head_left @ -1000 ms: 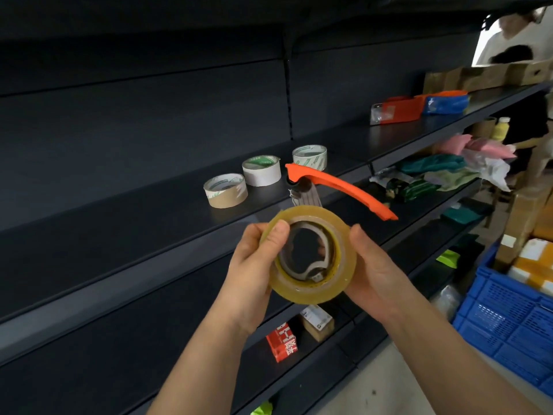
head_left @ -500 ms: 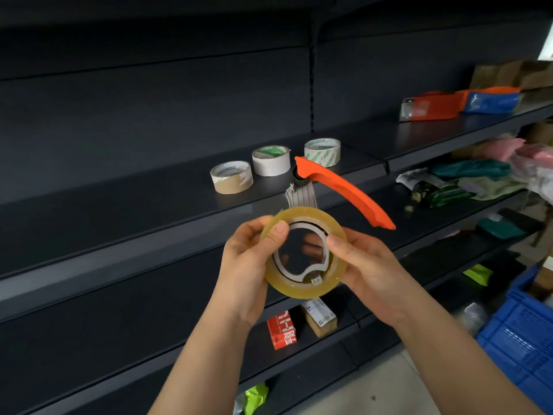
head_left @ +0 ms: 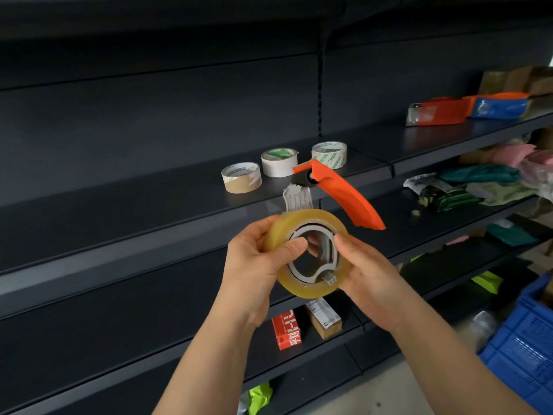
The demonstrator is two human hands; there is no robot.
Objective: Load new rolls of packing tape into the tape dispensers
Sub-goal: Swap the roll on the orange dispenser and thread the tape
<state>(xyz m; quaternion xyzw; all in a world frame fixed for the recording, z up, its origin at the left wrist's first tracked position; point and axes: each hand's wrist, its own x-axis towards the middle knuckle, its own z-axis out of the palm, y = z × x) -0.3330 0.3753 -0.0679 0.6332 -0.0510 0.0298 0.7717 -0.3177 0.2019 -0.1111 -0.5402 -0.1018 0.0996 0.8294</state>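
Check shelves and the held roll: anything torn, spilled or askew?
The leftmost tape roll on the shelf has a ragged, torn white wrapper over brown tape. Small crumbs lie loose beside the green packets. The held clear tape roll looks intact.

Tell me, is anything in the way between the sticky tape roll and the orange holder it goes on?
Nothing I can see. The left hand and right hand both grip the tape roll already, and the grey hub of the orange-handled dispenser shows inside the roll's hole, with nothing wedged between them.
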